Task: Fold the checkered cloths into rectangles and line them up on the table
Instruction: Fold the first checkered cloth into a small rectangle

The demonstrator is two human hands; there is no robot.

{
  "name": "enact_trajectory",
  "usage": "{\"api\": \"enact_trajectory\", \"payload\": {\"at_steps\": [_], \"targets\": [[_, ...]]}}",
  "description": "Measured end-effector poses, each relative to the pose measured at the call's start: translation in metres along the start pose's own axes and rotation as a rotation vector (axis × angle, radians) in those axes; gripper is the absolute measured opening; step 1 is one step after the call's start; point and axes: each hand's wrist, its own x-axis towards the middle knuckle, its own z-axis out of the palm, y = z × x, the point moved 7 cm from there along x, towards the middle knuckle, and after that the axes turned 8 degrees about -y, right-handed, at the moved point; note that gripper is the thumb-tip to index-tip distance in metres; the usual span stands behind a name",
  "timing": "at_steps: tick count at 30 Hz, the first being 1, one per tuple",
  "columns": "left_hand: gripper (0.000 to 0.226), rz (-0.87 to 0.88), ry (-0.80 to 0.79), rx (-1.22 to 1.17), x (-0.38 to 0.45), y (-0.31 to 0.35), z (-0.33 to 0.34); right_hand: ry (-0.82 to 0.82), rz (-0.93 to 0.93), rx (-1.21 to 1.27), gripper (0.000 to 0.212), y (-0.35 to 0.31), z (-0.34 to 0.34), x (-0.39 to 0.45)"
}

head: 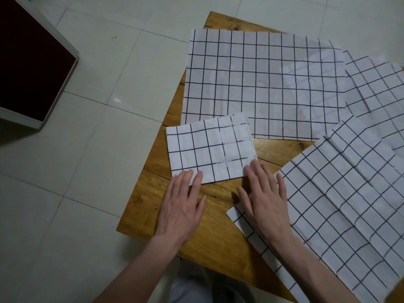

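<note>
A small folded checkered cloth [209, 149], white with black grid lines, lies as a rectangle near the left edge of the wooden table [209, 215]. My left hand [181, 206] rests flat, fingertips on the folded cloth's near left corner. My right hand [264, 200] lies flat with fingertips touching its near right corner and the wrist over a large unfolded checkered cloth [349, 204] spread at the right. Another large unfolded cloth [262, 84] lies flat across the far part of the table. A third cloth [376, 88] is partly seen at the far right.
The table stands on a pale tiled floor [98, 149]. A dark red box with a white frame [32, 62] sits on the floor at the far left. Bare wood shows between the cloths near my hands.
</note>
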Motion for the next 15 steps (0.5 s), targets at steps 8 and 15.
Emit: {"api": "enact_trajectory", "payload": {"at_steps": [8,15], "targets": [[0.066,0.016,-0.026,0.022,0.015,0.019,0.007,0.089,0.309,0.247,0.063,0.004,-0.024,0.032],[0.066,0.002,-0.03,0.021,0.014,0.021,0.008,-0.054,0.528,0.43,0.056,0.011,-0.02,0.047]]}}
